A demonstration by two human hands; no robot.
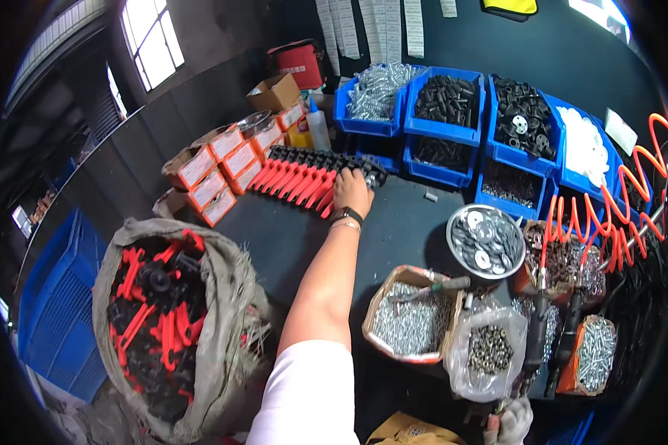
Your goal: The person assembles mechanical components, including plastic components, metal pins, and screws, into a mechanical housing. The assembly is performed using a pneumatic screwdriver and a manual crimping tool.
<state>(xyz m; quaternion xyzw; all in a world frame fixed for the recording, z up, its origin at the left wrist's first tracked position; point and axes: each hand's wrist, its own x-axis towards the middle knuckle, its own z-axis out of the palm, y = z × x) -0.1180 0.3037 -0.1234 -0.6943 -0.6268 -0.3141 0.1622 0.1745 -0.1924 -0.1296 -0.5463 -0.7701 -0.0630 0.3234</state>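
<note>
- Red-and-black parts (293,180) lie side by side in a row on the dark surface (274,241) at upper centre of the frame, black ends toward the top, red handles slanting to the lower left.
- Left hand (353,194), bare and wearing a dark watch (347,214), reaches the row's right end, its fingers bent over the black ends; whether they grip one cannot be told.
- From those fingers the row stretches left, its long axis running across the frame and dipping slightly to the right; the left hand is clearly the nearer.
- Right hand (513,423), in a pale glove with thumb exposed, sits at the lower right edge, well apart from the row, fingers curled near an air tool (536,341); any hold is unclear.
- Orange-and-white boxes (198,167) stand left of the row, blue bins (443,132) to its right.
- Farther out, a sack (237,297) of similar pieces fills the lower left; a metal bowl (450,250) of washers sits right of centre.
</note>
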